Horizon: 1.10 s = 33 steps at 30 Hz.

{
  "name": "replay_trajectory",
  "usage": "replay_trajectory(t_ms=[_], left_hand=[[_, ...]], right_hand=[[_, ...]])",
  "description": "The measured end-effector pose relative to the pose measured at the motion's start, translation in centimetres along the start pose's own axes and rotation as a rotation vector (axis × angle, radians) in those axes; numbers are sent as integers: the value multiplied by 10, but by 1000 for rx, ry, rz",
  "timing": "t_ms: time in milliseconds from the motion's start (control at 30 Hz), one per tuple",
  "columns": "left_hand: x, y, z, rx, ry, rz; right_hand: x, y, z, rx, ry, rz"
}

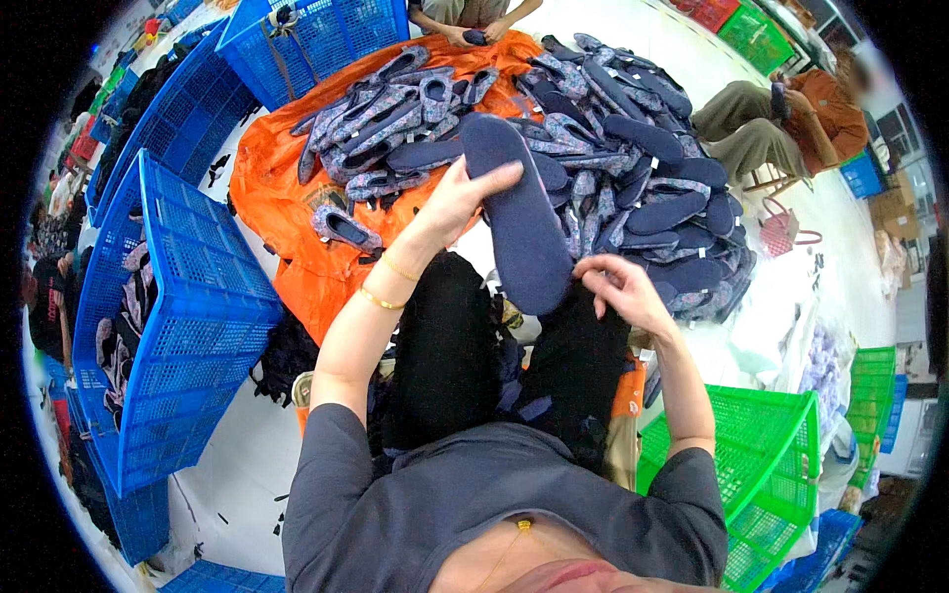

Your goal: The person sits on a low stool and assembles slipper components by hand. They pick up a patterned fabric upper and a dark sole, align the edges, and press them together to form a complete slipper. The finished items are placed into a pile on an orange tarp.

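My left hand [457, 202] grips a slipper [519, 222] with its thumb across the dark navy sole, which faces up at me. The slipper is tilted above my lap, and its upper is hidden underneath. Beside its lower right edge, my right hand [623, 289] has its fingers curled in, fingertips at the rim. Whatever is between those fingertips is too small to tell. Past my knees lies a large heap of similar slippers [667, 212], with floral blue-grey uppers and navy soles. More of them [386, 119] spread over an orange sheet [272, 198], one slipper [346, 227] lying apart.
Blue plastic crates [198, 326] stand at my left, one holding patterned pieces. Another blue crate [316, 49] is at the far left. A green crate [736, 445] sits near my right elbow. Two people work nearby: one person [791, 124] seated right, another's hands [474, 35] beyond the heap.
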<state>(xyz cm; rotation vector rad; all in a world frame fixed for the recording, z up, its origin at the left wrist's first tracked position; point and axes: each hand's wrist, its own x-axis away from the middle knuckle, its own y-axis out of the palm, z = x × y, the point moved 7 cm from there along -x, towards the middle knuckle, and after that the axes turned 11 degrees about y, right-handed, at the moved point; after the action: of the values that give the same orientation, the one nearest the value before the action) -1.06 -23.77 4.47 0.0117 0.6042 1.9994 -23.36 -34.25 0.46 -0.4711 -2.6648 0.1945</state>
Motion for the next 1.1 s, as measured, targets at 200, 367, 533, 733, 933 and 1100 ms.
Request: replay_trajectory(t_ms=[200,367,533,733,933,1100], left_hand=[[82,56,-5,-661,205,-267],[118,60,-12,-796,249,-241],[133,55,-14,-764,218,-291],[122,64,-4,-772,293,-555],[120,68,18,-896,386,-652],[129,56,13,-570,88,-731]], right_hand=[[30,22,-35,-259,-279,189],[43,52,-9,-289,-336,183],[57,76,-1,-362,-329,112],[51,90,7,-403,-307,129],[68,90,3,86,-579,419],[75,90,5,161,-564,332]])
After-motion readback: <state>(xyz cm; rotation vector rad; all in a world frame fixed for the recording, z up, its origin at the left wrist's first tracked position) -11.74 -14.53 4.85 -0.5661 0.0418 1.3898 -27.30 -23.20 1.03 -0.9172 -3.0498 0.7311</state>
